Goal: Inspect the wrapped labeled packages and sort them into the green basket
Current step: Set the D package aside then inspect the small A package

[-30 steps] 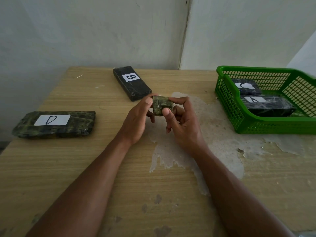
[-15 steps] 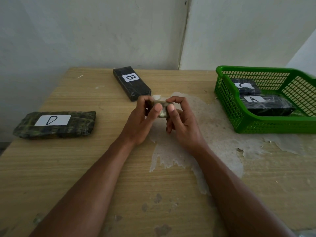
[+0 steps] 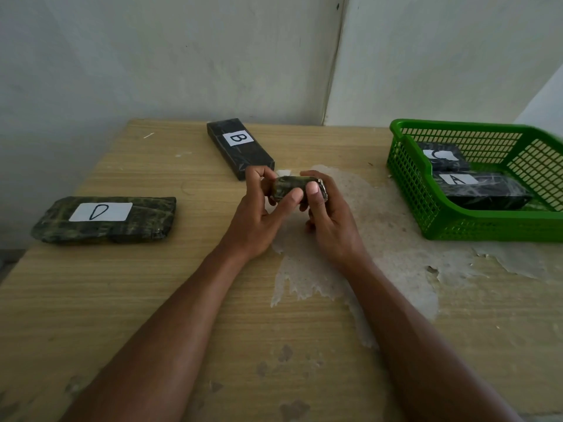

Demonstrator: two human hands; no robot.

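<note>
Both hands hold a small dark wrapped package [image 3: 292, 185] above the middle of the table. My left hand [image 3: 262, 214] grips its left end, my right hand [image 3: 327, 220] its right end, thumbs on the near side. Its label is hidden. A dark package marked B [image 3: 240, 147] lies at the back, just behind my left hand. A wide mottled green package marked D [image 3: 105, 219] lies at the left. The green basket [image 3: 408, 178] at the right holds a package marked A [image 3: 481, 190] and, behind it, a dark one [image 3: 441, 156] whose label looks like C.
The wooden table [image 3: 152, 300] has a patch of peeled, pale surface [image 3: 380, 226] under and to the right of my hands. Plain walls meet in a corner behind the table. The table's left edge runs close to package D.
The small package has been turned in my fingers from end-on to lying sideways between both hands. My hands stayed in nearly the same place.
</note>
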